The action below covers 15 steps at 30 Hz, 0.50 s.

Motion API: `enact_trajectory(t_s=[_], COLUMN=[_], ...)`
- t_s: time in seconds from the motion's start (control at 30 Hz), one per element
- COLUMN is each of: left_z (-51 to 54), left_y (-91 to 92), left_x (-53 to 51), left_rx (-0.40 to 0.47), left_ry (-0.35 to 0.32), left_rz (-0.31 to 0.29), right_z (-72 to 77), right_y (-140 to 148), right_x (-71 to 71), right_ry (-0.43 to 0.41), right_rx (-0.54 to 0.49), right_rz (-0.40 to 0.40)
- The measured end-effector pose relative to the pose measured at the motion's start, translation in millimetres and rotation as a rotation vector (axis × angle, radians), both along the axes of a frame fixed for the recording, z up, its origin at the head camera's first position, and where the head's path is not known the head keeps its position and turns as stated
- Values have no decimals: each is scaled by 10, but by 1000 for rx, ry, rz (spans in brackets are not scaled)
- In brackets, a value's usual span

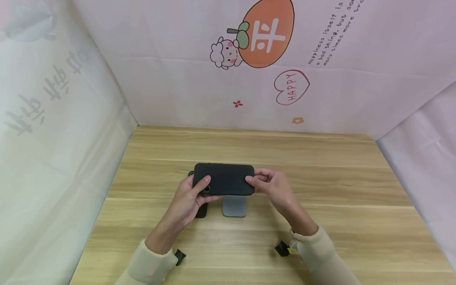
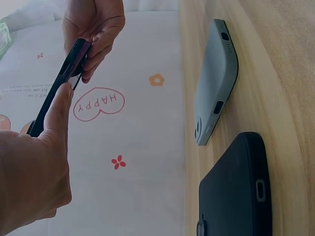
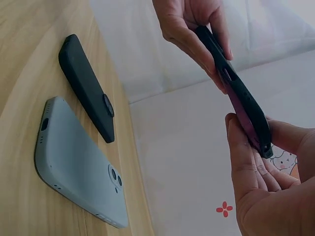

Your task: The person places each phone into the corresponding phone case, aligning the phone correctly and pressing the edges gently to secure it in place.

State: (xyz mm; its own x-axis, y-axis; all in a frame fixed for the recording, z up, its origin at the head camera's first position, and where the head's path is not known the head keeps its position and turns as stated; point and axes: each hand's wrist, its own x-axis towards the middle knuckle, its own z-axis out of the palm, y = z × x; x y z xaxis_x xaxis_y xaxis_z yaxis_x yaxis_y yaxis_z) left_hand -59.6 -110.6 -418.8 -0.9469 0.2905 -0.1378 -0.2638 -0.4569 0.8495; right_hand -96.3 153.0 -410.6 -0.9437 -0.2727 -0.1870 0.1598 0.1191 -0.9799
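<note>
A black phone case (image 1: 228, 178) is held level above the table between both hands. My left hand (image 1: 187, 204) grips its left end by the camera opening, thumb on top and fingers underneath. The right hand (image 1: 278, 188) pinches the other end between thumb and fingers. In the right wrist view the underside of the held case (image 3: 241, 101) shows purple; whether that is lining or a phone inside, I cannot tell. Below lie a grey-blue phone (image 3: 81, 155) with two camera lenses and a second black phone or case (image 2: 236, 191), both partly hidden in the head view.
The wood-grain table (image 1: 349, 198) is bordered by a white printed cloth (image 1: 185, 87) at the back and by white cloth at both sides. Small black blocks sit at the left cuff (image 1: 153, 261) and the right cuff (image 1: 317, 247).
</note>
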Motion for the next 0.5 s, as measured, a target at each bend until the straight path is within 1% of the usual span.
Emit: enact_trajectory(t_s=[0.23, 0.5], left_z=[25, 23], left_y=[-2, 6], left_x=[-16, -26], left_rx=[8, 12], left_ry=[3, -7], left_rz=[28, 48], right_z=[-47, -115], right_y=[-17, -18], right_x=[60, 122], right_ry=[-31, -49], right_rx=[-67, -86], right_rz=[82, 114])
